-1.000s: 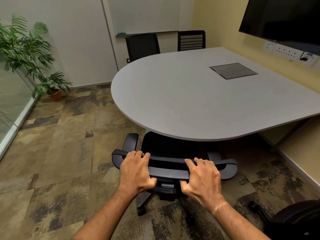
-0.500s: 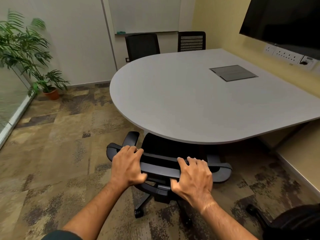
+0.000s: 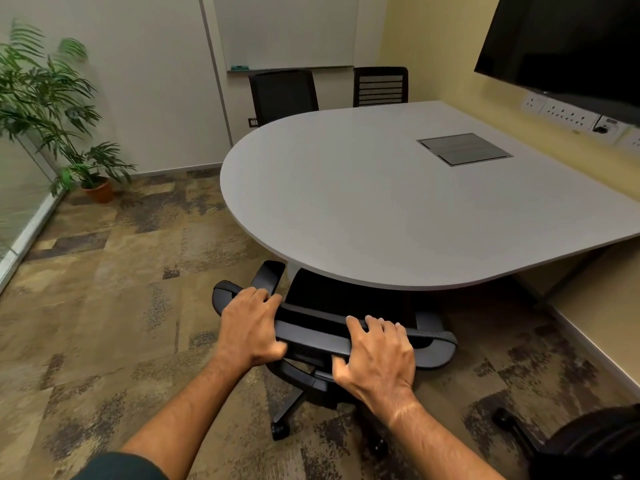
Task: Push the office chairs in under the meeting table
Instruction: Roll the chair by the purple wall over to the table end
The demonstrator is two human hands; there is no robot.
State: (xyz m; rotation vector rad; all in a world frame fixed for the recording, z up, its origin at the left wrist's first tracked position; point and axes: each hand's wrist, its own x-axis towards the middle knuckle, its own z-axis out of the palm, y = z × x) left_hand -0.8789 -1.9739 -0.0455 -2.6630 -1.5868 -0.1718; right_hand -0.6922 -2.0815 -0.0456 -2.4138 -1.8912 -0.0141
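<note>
We are gripping the top rail of the black office chair with both hands. Our left hand is wrapping its fingers over the rail's left end with the thumb underneath, and our right hand is doing the same nearer the right end, so both are clamped on the backrest, set apart along it. The chair's seat is sitting partly beneath the curved edge of the grey meeting table, while its backrest, left armrest and wheeled base are showing outside that edge, over the patterned carpet.

Two more black chairs are standing at the table's far side, below a whiteboard. Another dark chair is showing in part at the lower right corner, well clear of the table. A closed cable box lid is lying flush in the tabletop; what it is covering we cannot tell. By the glass wall at the left, a terracotta pot is holding a leafy palm. A dark screen is hanging on the yellow wall above a row of sockets.
</note>
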